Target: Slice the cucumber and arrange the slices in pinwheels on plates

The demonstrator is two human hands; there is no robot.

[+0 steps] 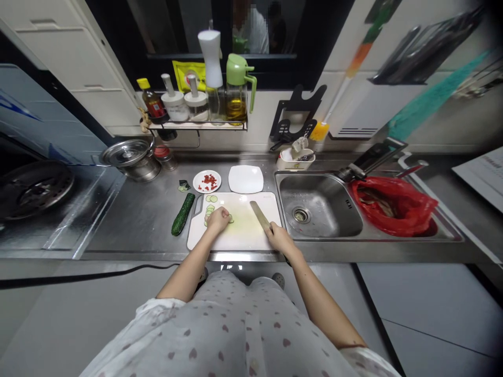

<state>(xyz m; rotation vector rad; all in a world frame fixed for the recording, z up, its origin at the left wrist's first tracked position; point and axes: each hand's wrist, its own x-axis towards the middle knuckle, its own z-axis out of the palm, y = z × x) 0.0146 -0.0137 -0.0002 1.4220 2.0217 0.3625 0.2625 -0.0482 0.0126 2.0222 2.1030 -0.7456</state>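
Note:
My right hand (281,240) grips the handle of a kitchen knife (259,215), its blade angled up and left over the right half of a white cutting board (251,238). Over the board's left half is my left hand (219,220), fingers curled closed; whatever they may hold is hidden. Pale cucumber slices (210,208) lie in a row beside and partly behind that hand. One more slice (231,219) shows at the right of its fingers. A whole dark green cucumber (183,214) rests on the steel counter, left of the board.
Behind the board stand a round plate with chopped red pieces (208,181) and a white square plate (245,179). The sink (320,207) is at the right, with a red plastic bag (395,207) beyond it. A lidded pot (133,159) stands back left, below a condiment shelf (196,125).

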